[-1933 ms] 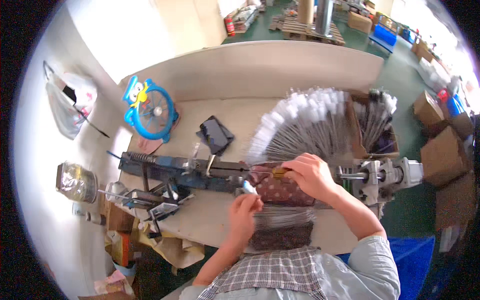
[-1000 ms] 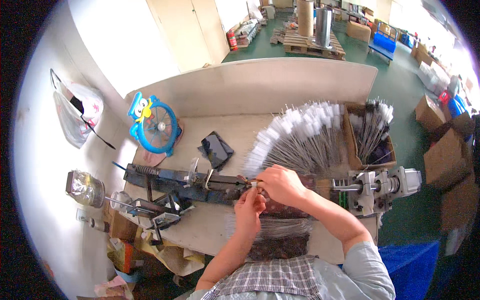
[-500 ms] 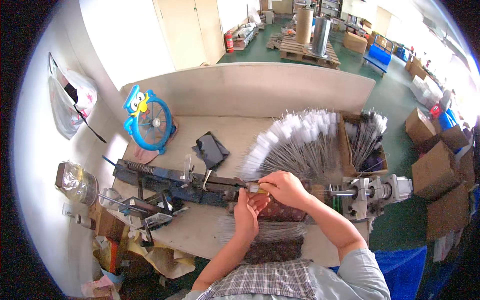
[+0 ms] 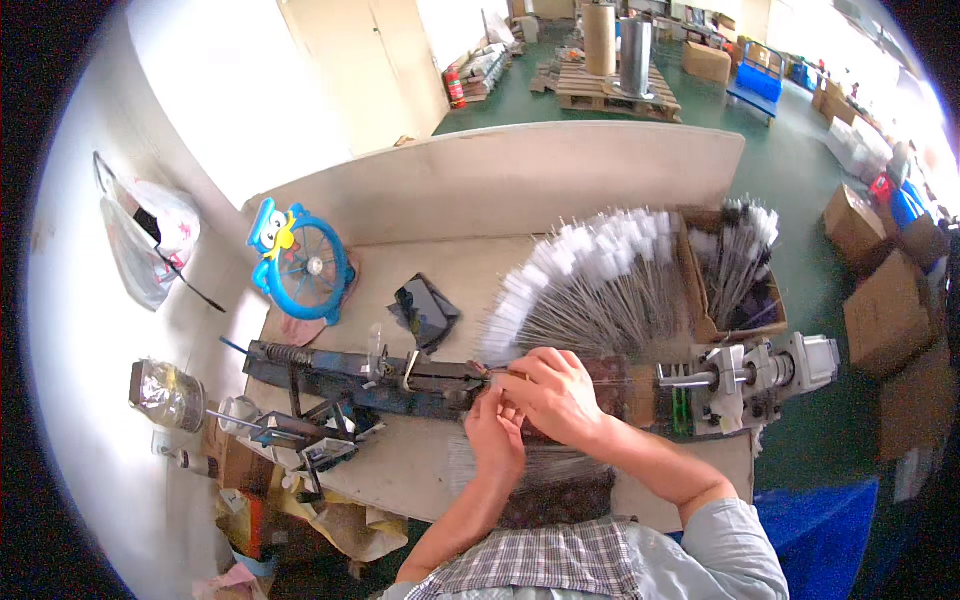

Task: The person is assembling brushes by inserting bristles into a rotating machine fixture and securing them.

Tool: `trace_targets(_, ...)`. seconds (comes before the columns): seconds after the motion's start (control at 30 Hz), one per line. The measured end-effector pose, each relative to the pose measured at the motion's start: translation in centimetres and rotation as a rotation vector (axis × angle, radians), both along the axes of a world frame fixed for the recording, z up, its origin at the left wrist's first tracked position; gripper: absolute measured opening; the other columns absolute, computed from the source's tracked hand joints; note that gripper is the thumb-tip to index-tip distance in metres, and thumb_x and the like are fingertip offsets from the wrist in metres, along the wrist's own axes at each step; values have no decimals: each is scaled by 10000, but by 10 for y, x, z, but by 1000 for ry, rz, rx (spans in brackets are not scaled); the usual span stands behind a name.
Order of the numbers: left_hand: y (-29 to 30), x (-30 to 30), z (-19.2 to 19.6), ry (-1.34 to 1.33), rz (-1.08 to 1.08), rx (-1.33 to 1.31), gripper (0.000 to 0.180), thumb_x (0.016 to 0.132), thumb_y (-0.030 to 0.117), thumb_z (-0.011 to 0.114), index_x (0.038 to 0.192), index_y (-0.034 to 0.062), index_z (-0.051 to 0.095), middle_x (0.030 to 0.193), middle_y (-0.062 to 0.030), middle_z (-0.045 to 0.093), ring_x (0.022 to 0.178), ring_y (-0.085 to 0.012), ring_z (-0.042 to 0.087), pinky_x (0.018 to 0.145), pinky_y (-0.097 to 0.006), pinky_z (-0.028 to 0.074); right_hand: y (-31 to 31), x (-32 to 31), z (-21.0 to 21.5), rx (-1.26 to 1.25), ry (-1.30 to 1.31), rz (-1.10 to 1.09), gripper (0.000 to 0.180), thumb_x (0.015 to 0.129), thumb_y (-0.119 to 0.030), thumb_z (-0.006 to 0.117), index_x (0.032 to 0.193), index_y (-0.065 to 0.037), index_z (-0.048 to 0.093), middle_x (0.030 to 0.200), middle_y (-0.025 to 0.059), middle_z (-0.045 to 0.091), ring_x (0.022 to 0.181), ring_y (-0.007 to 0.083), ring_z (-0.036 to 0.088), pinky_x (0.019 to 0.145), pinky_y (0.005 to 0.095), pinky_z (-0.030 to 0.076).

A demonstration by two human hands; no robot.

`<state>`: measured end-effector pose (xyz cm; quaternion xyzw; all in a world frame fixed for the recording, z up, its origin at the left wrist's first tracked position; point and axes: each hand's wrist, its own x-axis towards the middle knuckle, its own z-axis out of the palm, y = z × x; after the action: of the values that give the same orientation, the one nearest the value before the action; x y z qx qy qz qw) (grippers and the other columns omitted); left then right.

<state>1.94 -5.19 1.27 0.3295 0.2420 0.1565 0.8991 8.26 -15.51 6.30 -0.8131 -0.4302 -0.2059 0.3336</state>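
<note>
My left hand [image 4: 494, 432] is closed, its fingertips drawn together at the right end of a long dark metal fixture [image 4: 415, 385]. Just over it and to its right, my right hand [image 4: 556, 396] bends its fingers down, so the two hands touch or nearly touch. Whatever lies between the fingers is hidden. Behind the hands spreads a fan of white-tipped brushes [image 4: 590, 265] with thin wire stems. A bundle of thin wires [image 4: 560, 462] lies on dark patterned cloth [image 4: 560, 500] in front of them.
On the right stands a motor unit with a metal shaft [image 4: 745, 378]. Behind it is a cardboard box [image 4: 738, 318] of dark-tipped brushes. A blue toy-like fan [image 4: 305, 262] and a dark folded sheet [image 4: 425, 310] occupy the table's left. A board [image 4: 520, 180] edges the back.
My right hand has moved left and come over the left fingertips. The small whitish piece seen between the hands before is now covered. The whole view has shifted slightly.
</note>
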Motion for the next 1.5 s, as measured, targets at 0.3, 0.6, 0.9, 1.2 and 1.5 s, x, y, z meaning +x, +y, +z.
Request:
trace_targets(0.3,-4,-3,18,-20,25,30,81,871,76,539,944,41,540,903,-47,609,850,-136,591,782,-287,465,-20,10,-6,-29,15,6,225,677,-193,692,901,-169,685,911,-10,628,912,198,562,776,344,433)
trace_targets(0.6,-6,0,11,-20,84,-76,36,861,56,538,894,56,523,913,-51,596,848,-134,586,779,-296,455,-7,2,-4,-2,68,34,273,670,-171,692,939,-129,680,935,31,624,922,225,560,788,363,445)
trace_targets(0.9,-2,2,1,-53,95,-153,87,843,112,561,903,54,538,914,-47,591,828,-140,575,746,-273,471,-4,1,-4,9,53,29,263,657,-151,715,913,-103,682,947,29,624,906,221,572,761,362,462)
trace_targets(1.2,-4,2,5,-60,84,-86,50,829,35,576,856,48,536,808,-39,587,750,-128,576,670,-264,481,-7,2,-2,-4,14,1,266,646,-163,721,902,-104,681,928,22,633,873,212,582,746,339,456)
trace_targets(1.5,-5,2,11,-52,65,-123,60,854,109,561,833,65,525,797,-7,547,738,-117,560,665,-258,473,0,1,-10,50,25,-38,274,653,-194,722,911,-117,674,926,9,633,840,195,589,723,331,453)
